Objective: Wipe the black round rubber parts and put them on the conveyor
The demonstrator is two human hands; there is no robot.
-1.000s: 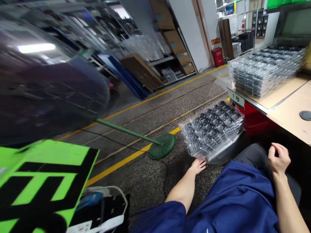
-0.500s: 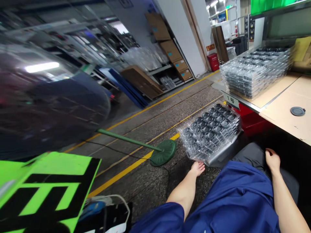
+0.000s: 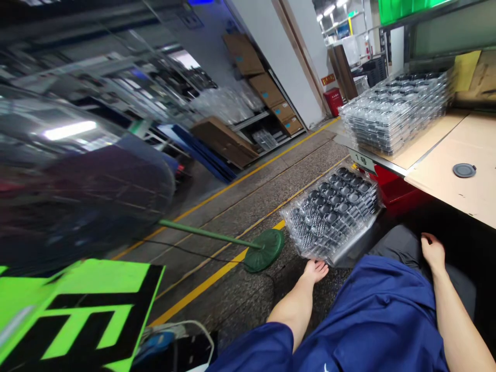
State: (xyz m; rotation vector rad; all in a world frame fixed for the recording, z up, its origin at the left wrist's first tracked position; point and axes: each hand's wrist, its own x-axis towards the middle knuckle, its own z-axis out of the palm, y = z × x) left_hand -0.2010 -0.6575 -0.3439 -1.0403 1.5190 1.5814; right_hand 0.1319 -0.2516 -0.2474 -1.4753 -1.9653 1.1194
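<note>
The work area is a workshop with a speckled floor (image 3: 240,305) marked by yellow lines; a surface (image 3: 434,165) with a tan covering stands at the right. An upper stack of clear plastic trays (image 3: 387,116) rests on the surface, and one dark round disc (image 3: 464,170) lies loose nearer the person. A lower stack of clear plastic trays (image 3: 337,201) sits below surface level, in front of the person, on a partly hidden dark support and near a red bin (image 3: 391,186).

Hand status: the left hand (image 3: 316,270) is palm up, fingers extended, at the near corner of the lower stack; contact cannot be confirmed. The right hand (image 3: 433,253) is loosely curled beside the dark trousers (image 3: 403,245); whether it encloses anything cannot be determined.

Progress, as judged: many pockets of the lower stack appear occupied by dark discs; the near-left pockets appear unoccupied. No firm grip is established. The loose disc remains outside the trays.
</note>
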